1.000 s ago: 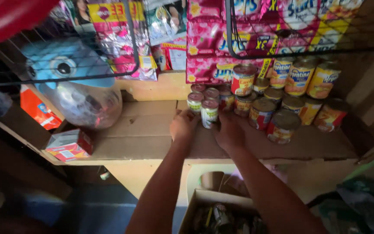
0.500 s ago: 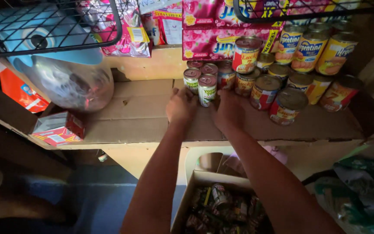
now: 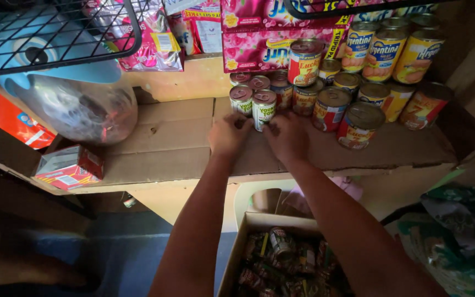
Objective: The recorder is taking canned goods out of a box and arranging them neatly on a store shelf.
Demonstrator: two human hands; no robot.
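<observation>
1. Both hands have barely shifted since a moment ago, still pressed up against the front cans on the cardboard-lined shelf (image 3: 155, 148).
2. Left hand (image 3: 228, 135) curls loosely below the left small green can (image 3: 241, 99), fingertips touching its base.
3. Between the hands stands the front green can (image 3: 263, 109).
4. Right hand (image 3: 288, 137) cups beside it; whether it grips, I cannot tell.

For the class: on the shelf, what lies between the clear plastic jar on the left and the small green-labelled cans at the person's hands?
In the head view, only bare brown cardboard lining the shelf lies between the clear plastic jar and the green-labelled cans.
</observation>
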